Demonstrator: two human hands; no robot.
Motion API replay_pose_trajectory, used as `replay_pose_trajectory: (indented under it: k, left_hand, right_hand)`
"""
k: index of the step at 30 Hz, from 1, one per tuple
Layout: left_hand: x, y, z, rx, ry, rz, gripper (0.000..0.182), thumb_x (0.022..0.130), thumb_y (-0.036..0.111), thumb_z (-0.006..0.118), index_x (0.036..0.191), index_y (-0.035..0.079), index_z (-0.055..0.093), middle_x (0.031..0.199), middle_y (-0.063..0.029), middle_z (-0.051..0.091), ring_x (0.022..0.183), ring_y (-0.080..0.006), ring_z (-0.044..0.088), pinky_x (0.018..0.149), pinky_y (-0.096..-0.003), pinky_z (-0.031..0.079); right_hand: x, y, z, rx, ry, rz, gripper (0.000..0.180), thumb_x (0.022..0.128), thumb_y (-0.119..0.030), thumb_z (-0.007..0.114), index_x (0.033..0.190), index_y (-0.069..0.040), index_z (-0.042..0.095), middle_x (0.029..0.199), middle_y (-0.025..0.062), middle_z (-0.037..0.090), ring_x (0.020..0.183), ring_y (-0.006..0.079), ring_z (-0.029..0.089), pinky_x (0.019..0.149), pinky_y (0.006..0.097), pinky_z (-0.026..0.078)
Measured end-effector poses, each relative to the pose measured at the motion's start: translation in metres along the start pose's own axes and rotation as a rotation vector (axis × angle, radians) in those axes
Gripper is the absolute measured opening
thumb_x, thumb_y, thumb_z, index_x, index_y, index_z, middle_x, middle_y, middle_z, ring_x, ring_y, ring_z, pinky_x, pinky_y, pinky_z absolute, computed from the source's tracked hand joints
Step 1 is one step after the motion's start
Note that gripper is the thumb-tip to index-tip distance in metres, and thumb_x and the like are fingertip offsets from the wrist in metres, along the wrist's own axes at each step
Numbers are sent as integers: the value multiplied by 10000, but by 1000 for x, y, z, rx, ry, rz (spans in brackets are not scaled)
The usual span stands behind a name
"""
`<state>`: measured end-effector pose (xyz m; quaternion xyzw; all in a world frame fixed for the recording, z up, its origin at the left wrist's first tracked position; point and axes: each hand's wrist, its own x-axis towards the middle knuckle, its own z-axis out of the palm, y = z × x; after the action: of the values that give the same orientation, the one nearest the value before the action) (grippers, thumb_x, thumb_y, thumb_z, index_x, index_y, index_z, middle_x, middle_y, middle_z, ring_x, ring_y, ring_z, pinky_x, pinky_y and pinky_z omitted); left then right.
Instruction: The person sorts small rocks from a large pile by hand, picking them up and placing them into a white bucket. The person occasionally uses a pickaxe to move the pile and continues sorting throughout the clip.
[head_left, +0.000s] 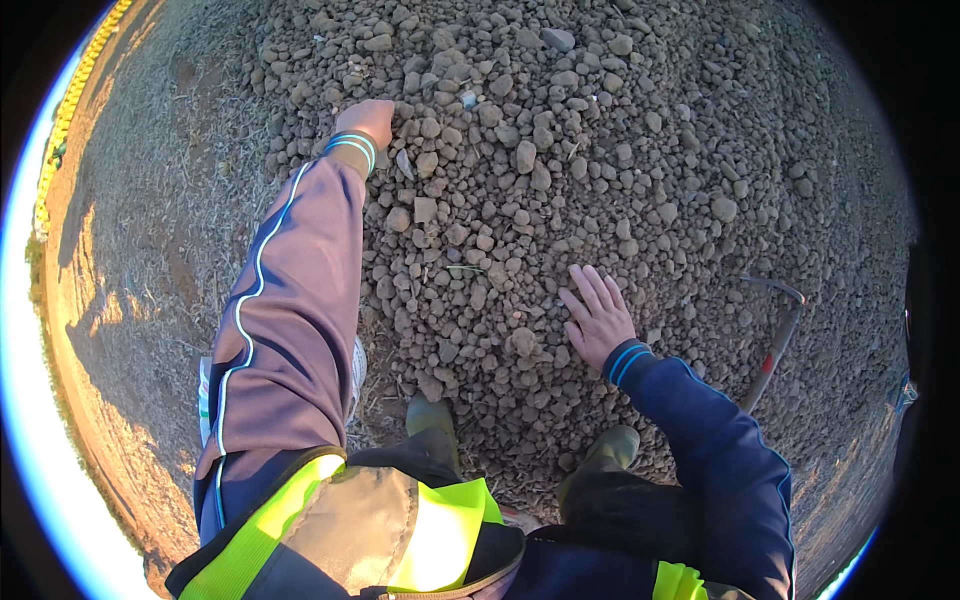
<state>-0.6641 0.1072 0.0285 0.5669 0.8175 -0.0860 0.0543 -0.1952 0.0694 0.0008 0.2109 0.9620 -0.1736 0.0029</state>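
A broad heap of brown stones and dirt clods (525, 217) lies before me. My left hand (367, 120) reaches to the heap's upper left part, its fingers curled down and hidden from the camera. Whether it holds a stone cannot be seen. Close by its wrist is a pale flat shard (405, 163), and a bluish-white fragment (469, 99) lies to the right of the hand. My right hand (600, 319) is spread palm down over the stones on the near right side, fingers apart, with nothing visible in its grasp.
A pick with a long handle (771, 360) lies on the stones at right, its curved metal head pointing left. My rubber boots (433, 420) stand at the heap's near edge. A white object (358, 375) is partly hidden behind my left arm. Dry grassy ground (165, 165) stretches left.
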Motion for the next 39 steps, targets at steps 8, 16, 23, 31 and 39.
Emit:
replay_pose_trajectory:
  k: [8,16,23,31,39]
  left_hand:
    - [-33,-19,23,-832,132,-148,152,777,-3,645,923,37,637,813,3,646,787,-80,618,709,-217,490]
    - [-75,18,13,-2314,-23,-17,156,860,-5,530,1006,30,572,1000,-105,624,1024,-291,616,844,-345,541]
    - [5,76,-4,-1061,274,-87,228,891,219,576,982,26,654,900,-84,674,856,-239,643,733,-337,502]
    - [19,114,-10,-254,285,5,126,870,219,527,950,157,601,900,-75,653,872,-299,635,712,-426,503]
    - [32,107,-6,164,372,418,109,824,100,522,882,161,592,847,-63,599,807,-266,642,662,-377,528]
  right_hand:
    - [-1,1,0,20,9,1,484,849,-269,522,1303,-108,484,1489,115,266,1395,260,199,1135,420,151]
    - [-1,1,1,16,39,-4,467,845,-266,527,1281,-100,502,1480,126,280,1385,282,221,1128,426,175]
    - [-1,1,1,14,56,-10,463,846,-267,525,1274,-91,502,1475,133,286,1383,289,222,1126,429,179]
    - [-1,3,0,21,31,-7,460,857,-275,515,1279,-95,493,1482,118,277,1388,263,212,1132,422,165]
    - [-2,4,3,38,57,-11,460,846,-268,534,1266,-86,500,1477,122,287,1384,262,221,1126,424,177]
